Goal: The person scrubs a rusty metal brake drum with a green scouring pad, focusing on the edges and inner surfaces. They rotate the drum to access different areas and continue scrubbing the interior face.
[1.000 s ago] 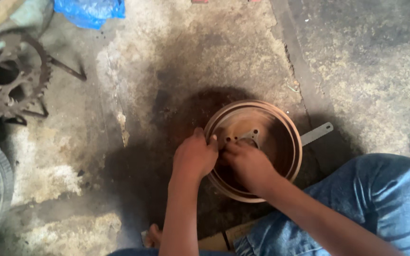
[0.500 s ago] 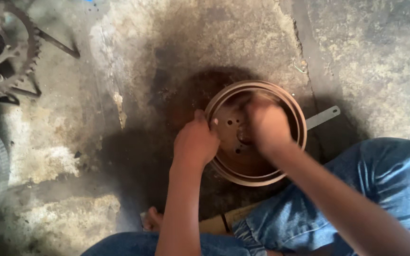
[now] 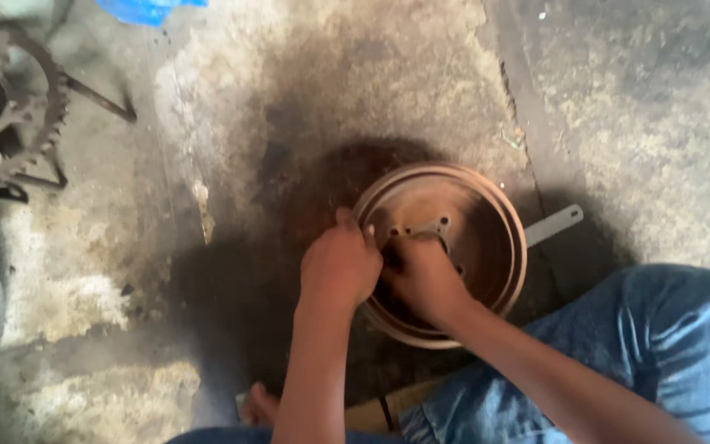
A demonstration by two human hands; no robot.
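Rusty round metal brake drum (image 3: pixel 462 238) lies open-side up on the stained concrete floor (image 3: pixel 355 90); the right hand (image 3: pixel 422 275), over its far rim a moment ago, now curls inside beside the left hand (image 3: pixel 340 265), fisted on the near rim.

Rusty brown round metal brake drum (image 3: pixel 474 238) lies flat on stained concrete floor, open side up. Inner face shows a pale hub plate with bolt holes; near rim partly covered by hands.
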